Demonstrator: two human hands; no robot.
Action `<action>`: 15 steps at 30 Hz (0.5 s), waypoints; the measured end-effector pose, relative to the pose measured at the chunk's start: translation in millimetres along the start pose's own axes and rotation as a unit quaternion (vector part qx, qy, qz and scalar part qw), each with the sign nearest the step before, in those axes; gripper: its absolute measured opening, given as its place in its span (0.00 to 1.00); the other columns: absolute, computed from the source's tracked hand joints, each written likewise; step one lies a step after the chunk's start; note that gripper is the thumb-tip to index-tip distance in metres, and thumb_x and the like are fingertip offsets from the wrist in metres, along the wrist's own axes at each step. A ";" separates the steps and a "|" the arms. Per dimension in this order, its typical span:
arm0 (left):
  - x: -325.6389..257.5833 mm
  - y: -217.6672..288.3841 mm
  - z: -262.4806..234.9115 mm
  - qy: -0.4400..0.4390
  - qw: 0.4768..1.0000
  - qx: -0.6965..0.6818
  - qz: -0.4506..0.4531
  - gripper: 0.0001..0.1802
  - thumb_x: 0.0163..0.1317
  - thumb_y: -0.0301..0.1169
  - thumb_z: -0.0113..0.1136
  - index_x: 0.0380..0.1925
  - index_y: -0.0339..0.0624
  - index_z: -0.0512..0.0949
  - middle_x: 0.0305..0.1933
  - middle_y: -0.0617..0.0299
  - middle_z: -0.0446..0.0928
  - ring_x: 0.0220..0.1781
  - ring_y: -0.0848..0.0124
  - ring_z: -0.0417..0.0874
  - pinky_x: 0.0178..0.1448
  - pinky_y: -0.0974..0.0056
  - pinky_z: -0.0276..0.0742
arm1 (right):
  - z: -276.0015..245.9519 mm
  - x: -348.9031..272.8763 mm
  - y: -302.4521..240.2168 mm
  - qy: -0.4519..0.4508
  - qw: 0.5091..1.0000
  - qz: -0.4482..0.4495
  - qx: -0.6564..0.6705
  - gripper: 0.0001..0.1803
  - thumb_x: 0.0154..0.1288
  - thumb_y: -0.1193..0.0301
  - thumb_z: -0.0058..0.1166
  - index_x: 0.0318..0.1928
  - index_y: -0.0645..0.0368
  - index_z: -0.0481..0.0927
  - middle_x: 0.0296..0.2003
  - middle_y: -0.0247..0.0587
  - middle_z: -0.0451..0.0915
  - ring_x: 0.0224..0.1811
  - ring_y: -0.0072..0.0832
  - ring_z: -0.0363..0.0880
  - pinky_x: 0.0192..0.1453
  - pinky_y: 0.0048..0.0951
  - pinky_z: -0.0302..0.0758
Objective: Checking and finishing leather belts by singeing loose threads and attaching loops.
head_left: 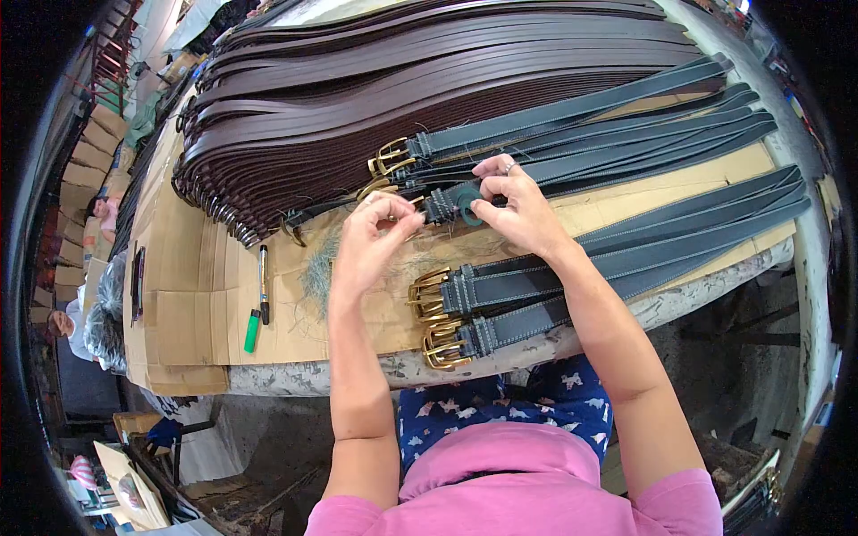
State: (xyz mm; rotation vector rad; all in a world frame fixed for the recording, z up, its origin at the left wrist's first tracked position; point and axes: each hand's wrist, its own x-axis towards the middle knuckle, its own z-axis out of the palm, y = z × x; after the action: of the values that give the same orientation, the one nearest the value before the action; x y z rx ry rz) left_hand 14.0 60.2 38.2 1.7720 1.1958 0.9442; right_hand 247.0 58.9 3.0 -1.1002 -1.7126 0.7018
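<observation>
A dark belt lies across the cardboard with its gold buckle end between my two hands. My left hand is beside that buckle, thumb and fingers pinched together; whatever is in the pinch is too small to make out. In my right hand, thumb and fingers close on a dark green ring-shaped tool over the belt's keeper loops; its working end cannot be seen. Loose grey-green thread ends form a tuft beside my left wrist. Beyond the hands lies another dark belt with a gold buckle.
Stacked dark brown belts fill the table's far side. Nearer me are finished-looking dark belts with gold buckles. A black marker and a green marker lie on the cardboard at left. Two people are off to the far left.
</observation>
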 end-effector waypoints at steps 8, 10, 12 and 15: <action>-10.5 20.5 -1.3 -0.005 0.980 0.198 0.006 0.13 0.45 0.29 0.71 0.32 0.37 0.82 0.37 0.61 0.78 0.39 0.71 0.78 0.44 0.67 0.74 | 2.3 -2.1 3.4 0.002 0.998 -0.034 -0.043 0.12 0.52 0.74 0.60 0.22 0.64 0.69 0.47 0.49 0.72 0.52 0.41 0.70 0.54 0.36 0.68; -10.2 19.3 9.3 0.005 0.981 0.192 0.012 0.15 0.44 0.30 0.73 0.32 0.36 0.82 0.36 0.61 0.78 0.38 0.70 0.78 0.43 0.67 0.74 | 3.4 -2.1 4.2 0.001 0.998 -0.035 -0.045 0.12 0.52 0.74 0.60 0.22 0.64 0.70 0.47 0.50 0.72 0.52 0.41 0.70 0.54 0.36 0.68; -8.2 13.4 22.0 0.025 0.978 0.198 0.051 0.15 0.43 0.31 0.73 0.32 0.37 0.82 0.34 0.61 0.78 0.36 0.69 0.78 0.40 0.66 0.74 | 4.4 -1.9 6.3 0.009 0.998 -0.042 -0.045 0.12 0.53 0.74 0.60 0.23 0.65 0.70 0.47 0.50 0.72 0.52 0.41 0.70 0.53 0.36 0.69; -4.0 6.1 36.3 0.059 0.975 0.199 0.078 0.14 0.45 0.31 0.72 0.32 0.37 0.82 0.32 0.60 0.77 0.33 0.70 0.78 0.37 0.66 0.74 | 2.8 -0.8 4.9 0.007 0.999 -0.033 -0.027 0.11 0.51 0.72 0.59 0.22 0.66 0.71 0.46 0.52 0.72 0.50 0.45 0.70 0.52 0.38 0.70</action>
State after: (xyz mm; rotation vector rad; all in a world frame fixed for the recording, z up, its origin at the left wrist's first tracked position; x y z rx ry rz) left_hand 47.3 47.8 27.9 2.1768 1.4130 0.9584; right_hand 246.3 60.3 -2.4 -1.0776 -1.7564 0.6080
